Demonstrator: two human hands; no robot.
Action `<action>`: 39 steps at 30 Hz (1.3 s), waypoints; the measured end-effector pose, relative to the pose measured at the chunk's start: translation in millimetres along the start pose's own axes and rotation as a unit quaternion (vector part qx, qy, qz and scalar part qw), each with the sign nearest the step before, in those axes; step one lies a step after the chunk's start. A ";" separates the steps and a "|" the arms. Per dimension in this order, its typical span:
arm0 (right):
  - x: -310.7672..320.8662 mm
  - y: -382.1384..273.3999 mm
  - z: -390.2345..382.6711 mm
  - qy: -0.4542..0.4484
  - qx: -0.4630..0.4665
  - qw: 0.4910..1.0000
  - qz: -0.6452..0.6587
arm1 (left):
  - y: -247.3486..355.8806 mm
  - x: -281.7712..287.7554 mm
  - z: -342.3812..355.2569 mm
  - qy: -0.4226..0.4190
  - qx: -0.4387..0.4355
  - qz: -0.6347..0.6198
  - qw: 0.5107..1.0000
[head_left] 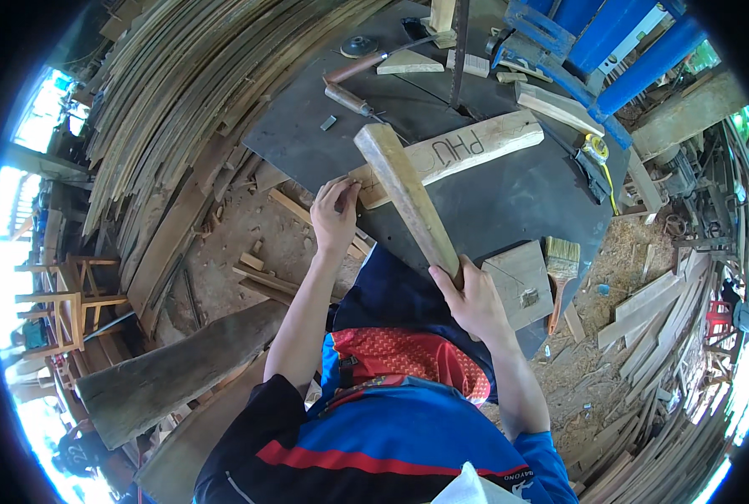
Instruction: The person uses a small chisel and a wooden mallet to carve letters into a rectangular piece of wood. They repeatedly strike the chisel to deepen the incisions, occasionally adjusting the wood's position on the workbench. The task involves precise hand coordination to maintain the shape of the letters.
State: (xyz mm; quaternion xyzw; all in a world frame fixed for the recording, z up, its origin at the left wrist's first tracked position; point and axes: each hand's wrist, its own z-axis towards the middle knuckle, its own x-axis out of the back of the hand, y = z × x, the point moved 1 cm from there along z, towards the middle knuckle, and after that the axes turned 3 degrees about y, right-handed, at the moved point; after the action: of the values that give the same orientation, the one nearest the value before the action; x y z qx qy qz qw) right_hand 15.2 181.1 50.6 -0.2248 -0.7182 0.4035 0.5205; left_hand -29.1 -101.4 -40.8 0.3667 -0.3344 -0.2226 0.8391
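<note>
Two boards: one lettered plank [462, 149] lies flat on the dark worktop [509, 202], and one plain wood bar [408, 197] crosses over its near end.
Plank axis: I see it run from lower left to upper right, away from me.
Bar axis: it rises from my right hand [475, 304] toward upper left.
Right hand: clamped around the lower end of the bar.
Left hand [336, 214]: fingers pinched on the near end of the plank; this hand is the nearer one to it.
Look: pale wood, with carved letters on the plank.
</note>
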 end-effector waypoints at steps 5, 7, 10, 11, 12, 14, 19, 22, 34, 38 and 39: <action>-12.7 -0.2 -9.1 0.039 0.068 0.993 -0.086 | 5.9 5.3 3.3 -0.027 -0.060 0.043 0.997; -17.7 1.0 -12.7 0.039 0.083 0.981 -0.172 | 1.3 6.9 1.9 -0.023 -0.072 0.040 0.996; -7.4 -13.3 -17.7 0.015 0.078 0.982 -0.172 | -2.5 8.1 -0.9 -0.021 -0.077 0.057 0.995; -5.3 -16.2 -21.1 0.019 0.080 0.983 -0.165 | -1.5 8.1 -3.0 -0.025 -0.075 0.065 0.995; -7.7 -17.5 -22.7 0.031 0.086 0.982 -0.165 | -1.4 8.1 -3.1 -0.028 -0.074 0.074 0.994; -11.4 -22.2 -24.1 0.060 0.101 0.979 -0.167 | 0.2 5.7 2.0 -0.032 -0.076 0.089 0.993; -13.3 -2.9 -10.0 0.008 0.067 0.980 -0.185 | -5.7 0.0 5.9 -0.007 -0.085 0.056 0.995; -2.5 -17.9 -18.7 0.025 0.057 0.996 -0.056 | 4.0 3.8 1.1 -0.024 -0.045 0.031 0.998; -5.1 7.6 -16.3 -0.008 -0.072 0.991 0.111 | -8.9 -2.2 5.0 -0.002 0.045 -0.005 0.999; -8.8 9.0 -18.2 0.000 -0.048 0.995 0.089 | -4.4 -0.9 3.7 0.003 0.012 0.001 1.000; -8.1 6.5 -18.2 -0.001 -0.042 0.996 0.084 | -3.5 -0.3 4.3 0.001 0.002 0.010 1.000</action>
State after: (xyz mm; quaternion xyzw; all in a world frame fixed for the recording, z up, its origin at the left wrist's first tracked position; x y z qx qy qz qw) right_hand 34.4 185.1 43.1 -0.3057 -0.7132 0.4158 0.4743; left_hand -32.9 -105.5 -41.5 0.3652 -0.3373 -0.2131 0.8411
